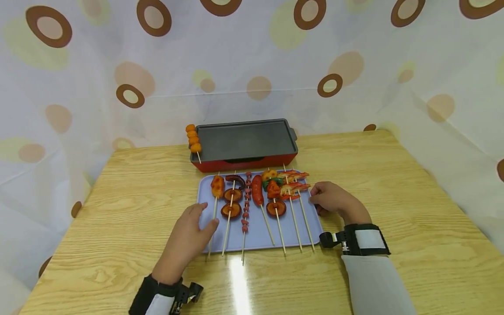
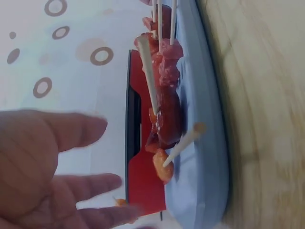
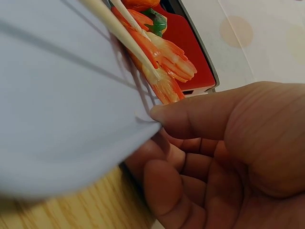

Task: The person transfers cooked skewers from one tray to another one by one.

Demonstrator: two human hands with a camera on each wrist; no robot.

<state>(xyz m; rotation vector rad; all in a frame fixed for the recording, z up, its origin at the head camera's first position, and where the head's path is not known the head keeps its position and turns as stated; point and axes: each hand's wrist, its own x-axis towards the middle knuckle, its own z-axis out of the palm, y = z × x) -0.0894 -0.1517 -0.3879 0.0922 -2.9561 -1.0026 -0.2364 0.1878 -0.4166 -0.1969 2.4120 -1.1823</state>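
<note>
A pale lavender tray (image 1: pixel 256 236) carries several food skewers laid side by side. Among them are a browned orange piece (image 1: pixel 217 186), mushroom caps (image 1: pixel 231 211), small pink pieces (image 1: pixel 245 215), a red sausage (image 1: pixel 257 190) and shrimp (image 1: pixel 295 187). My right hand (image 1: pixel 332 202) pinches the tray's right rim; the right wrist view shows its thumb (image 3: pixel 190 117) on top and fingers beneath. At the tray's left side, my left hand (image 1: pixel 190 232) is spread, thumb and fingers apart, near the browned orange skewer. In the left wrist view nothing lies between those fingers (image 2: pixel 97 186).
Behind the tray stands a red griddle with a dark flat plate (image 1: pixel 244 140). One skewer of orange balls (image 1: pixel 193 139) lies across its left end. Everything rests on a wooden table (image 1: pixel 130 197), with a patterned cloth (image 1: pixel 236 57) hanging behind and at the sides.
</note>
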